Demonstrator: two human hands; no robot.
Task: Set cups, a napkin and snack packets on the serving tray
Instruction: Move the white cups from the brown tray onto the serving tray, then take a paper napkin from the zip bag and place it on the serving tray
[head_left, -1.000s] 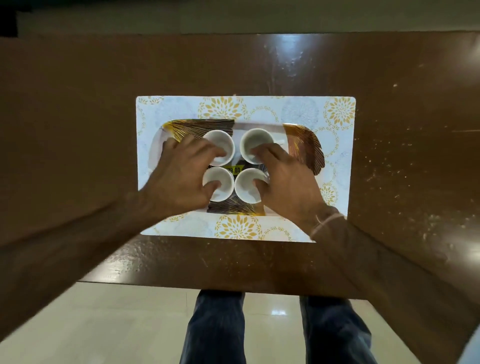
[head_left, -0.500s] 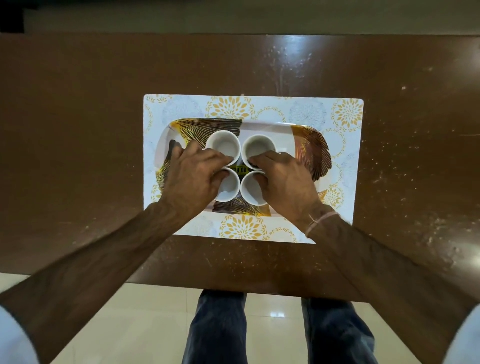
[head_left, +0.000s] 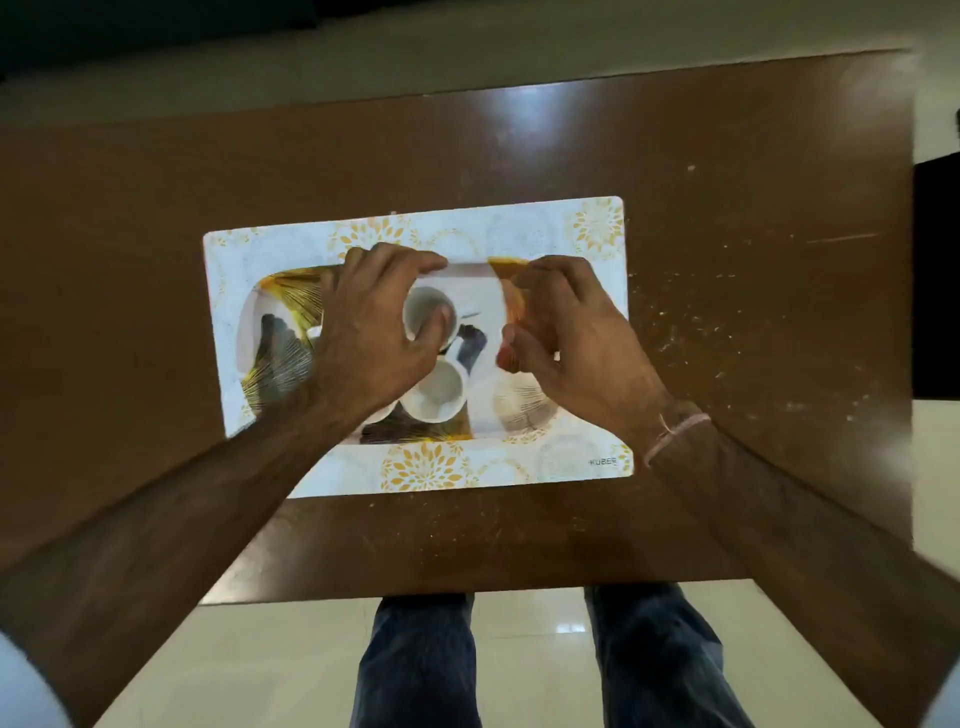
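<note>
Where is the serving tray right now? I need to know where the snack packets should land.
In the head view the serving tray sits on the floral placemat at the centre of the brown table, under both hands, with white cups on it.

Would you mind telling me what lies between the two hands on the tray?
In the head view, between the left hand and right hand lies mostly bare white tray; two white cups sit against the left hand.

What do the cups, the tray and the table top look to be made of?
Cups: plain white, smooth, probably glazed ceramic. Tray: glossy, printed gold-and-black pattern, perhaps melamine or plastic. Table: dark brown wood or veneer, polished enough to mirror a light, with scuffs.
</note>
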